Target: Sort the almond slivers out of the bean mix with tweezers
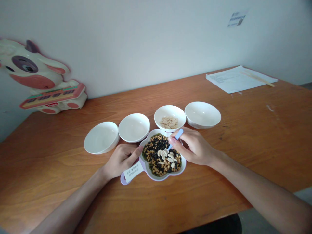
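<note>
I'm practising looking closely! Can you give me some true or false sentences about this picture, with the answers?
1. The right hand holds small blue tweezers. True.
2. The lilac dish holds only peanuts. False: it holds black, yellow and green beans, with peanuts on top.
3. One white bowl has peanuts inside it. True.
4. The left hand holds chopsticks. False: it is at the dish's rim, and the chopsticks lie on papers farther away.
5. The toy cow is on the right side of the picture. False: it is on the left.
</note>
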A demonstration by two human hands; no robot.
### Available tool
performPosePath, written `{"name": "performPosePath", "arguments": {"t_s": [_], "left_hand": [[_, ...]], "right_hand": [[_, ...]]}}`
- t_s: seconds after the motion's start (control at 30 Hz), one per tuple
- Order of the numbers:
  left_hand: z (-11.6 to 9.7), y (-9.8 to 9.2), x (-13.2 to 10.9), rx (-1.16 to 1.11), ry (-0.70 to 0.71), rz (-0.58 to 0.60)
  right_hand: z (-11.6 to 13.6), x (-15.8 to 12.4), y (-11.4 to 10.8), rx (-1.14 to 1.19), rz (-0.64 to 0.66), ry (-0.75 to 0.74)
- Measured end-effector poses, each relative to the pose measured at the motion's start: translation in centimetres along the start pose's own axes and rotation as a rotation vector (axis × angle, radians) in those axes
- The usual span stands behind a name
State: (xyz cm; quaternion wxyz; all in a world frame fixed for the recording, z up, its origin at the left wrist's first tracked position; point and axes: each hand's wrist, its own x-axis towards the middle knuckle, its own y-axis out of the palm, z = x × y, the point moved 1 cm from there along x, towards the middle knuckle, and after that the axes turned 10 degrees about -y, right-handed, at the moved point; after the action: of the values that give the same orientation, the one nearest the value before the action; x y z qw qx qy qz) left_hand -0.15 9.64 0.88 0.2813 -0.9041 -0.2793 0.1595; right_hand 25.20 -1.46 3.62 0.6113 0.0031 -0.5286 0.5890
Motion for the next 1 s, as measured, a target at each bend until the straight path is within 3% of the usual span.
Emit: {"name": "performPosePath", "arguments": {"t_s": [0.63, 0.83, 1.0], "left_hand": [[-0.1, 0.0, 0.0, 0.004, 0.015, -0.006], [0.1, 0.0, 0.0, 0.02, 0.017, -0.007], [0.0, 0.0, 0.1, 0.031, 0.035, -0.012]], "right_hand": [[0.0, -0.2, 0.2, 0.029, -0.02, -0.038], [0.4, -0.2, -0.4, -0.041, -0.155, -0.061], [-0.3, -0.6, -1.2, -0.138, -0.366, 0.022]]}}
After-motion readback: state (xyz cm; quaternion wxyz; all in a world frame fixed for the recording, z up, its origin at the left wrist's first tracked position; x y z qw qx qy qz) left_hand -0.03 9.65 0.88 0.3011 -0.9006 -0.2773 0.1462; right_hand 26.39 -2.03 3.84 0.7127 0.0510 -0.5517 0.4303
